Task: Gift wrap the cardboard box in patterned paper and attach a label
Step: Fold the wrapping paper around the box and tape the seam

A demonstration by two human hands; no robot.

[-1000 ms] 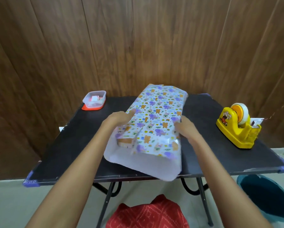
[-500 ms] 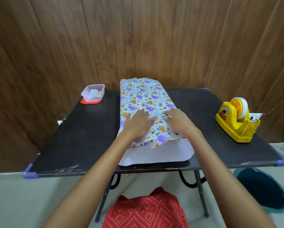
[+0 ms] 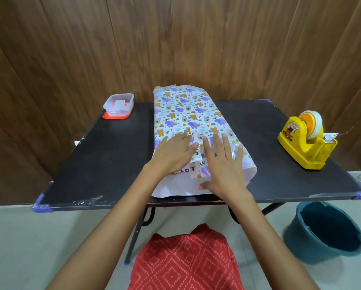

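Your left grip (image 3: 173, 153) and right grip (image 3: 223, 164) lie released, flat and side by side, pressing the patterned paper (image 3: 188, 114) folded over the hidden box on the table (image 3: 91, 164). Left of the paper, a clear tub (image 3: 118, 104) holds small blurred items.

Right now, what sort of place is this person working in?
Most likely a room in a home, set up for gift wrapping: a folding table stands against a wood-panelled wall, with patterned paper and a yellow tape dispenser on it, and a bucket on the floor.
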